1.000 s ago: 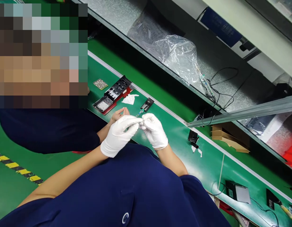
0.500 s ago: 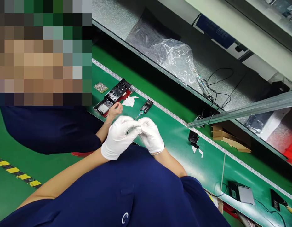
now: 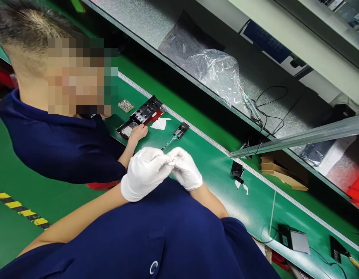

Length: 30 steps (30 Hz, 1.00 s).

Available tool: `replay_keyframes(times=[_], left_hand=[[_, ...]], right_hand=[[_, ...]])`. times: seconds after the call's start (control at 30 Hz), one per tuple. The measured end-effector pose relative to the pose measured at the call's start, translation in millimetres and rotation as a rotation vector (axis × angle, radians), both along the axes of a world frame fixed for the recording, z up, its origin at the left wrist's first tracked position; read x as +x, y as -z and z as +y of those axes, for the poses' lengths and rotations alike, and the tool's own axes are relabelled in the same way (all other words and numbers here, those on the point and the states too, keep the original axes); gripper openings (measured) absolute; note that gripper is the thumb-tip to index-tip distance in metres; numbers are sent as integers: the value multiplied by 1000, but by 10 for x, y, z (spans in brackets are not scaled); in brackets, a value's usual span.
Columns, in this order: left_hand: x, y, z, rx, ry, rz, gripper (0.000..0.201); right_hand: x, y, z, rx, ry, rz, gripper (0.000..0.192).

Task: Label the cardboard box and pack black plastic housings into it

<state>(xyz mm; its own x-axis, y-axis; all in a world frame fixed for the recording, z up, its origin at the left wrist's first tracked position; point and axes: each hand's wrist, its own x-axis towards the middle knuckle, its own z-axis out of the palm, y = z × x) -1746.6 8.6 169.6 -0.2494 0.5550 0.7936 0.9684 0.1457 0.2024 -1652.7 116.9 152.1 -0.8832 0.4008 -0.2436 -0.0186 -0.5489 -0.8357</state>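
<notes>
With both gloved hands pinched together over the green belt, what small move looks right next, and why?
Probably lower the pinched item toward the small green strip. The left hand and right hand meet fingertip to fingertip just short of it; what they pinch is too small to tell.

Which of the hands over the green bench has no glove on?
The co-worker's hand, resting on the black tray, is bare. The left hand and right hand wear white gloves, fingertips pinched together.

head-worn view, tilted, looking down at green bench (image 3: 255,209)
</notes>
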Motion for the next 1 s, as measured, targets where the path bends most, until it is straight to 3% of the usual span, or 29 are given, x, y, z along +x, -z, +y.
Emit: replay_keyframes(times=[0.23, 0.67, 1.0], left_hand=[[-1, -15, -5, 13, -14, 84, 13], [-30, 25, 23, 50, -17, 78, 16], [-73, -3, -10, 23, -36, 174, 8]], right_hand=[[-23, -8, 3, -2, 62, 31, 43], [-96, -27, -144, -253, 129, 95, 40], [-2, -101, -81, 21, 205, 16, 31]])
